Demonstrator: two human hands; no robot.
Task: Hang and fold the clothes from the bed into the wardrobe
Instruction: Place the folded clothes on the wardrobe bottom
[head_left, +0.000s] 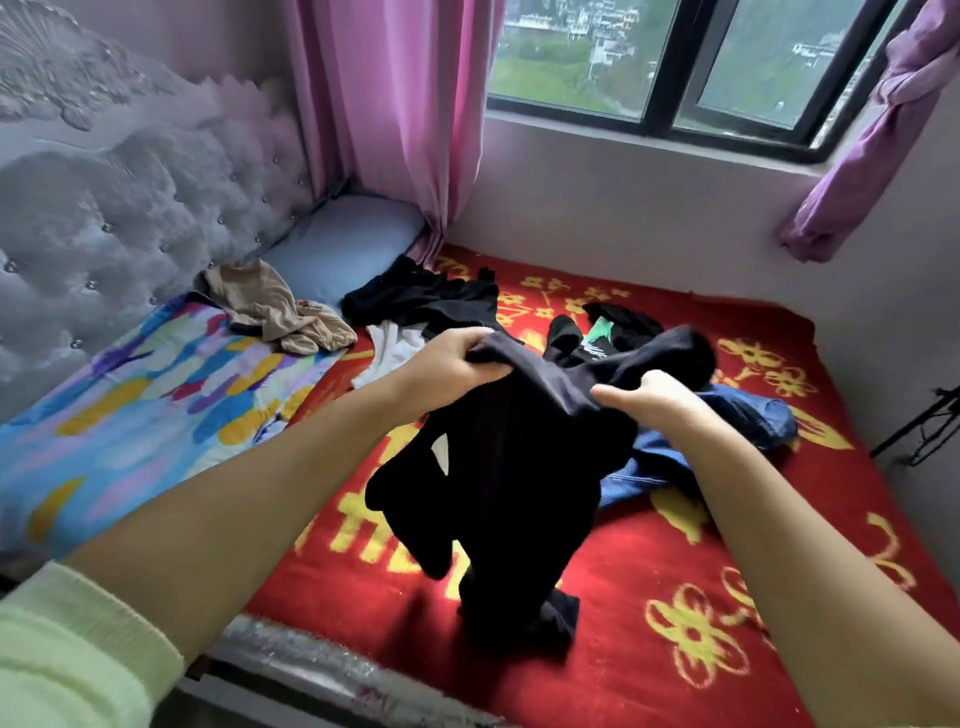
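Both hands up over the bed (649, 571): left hand (447, 364) and right hand (654, 397) clench the black garment's (509, 467) top edge. It looks soft, light, floppy; best held at that edge.

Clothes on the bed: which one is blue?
The blue jeans, crumpled on the red blanket just beyond the right hand. The others are black, beige or white.
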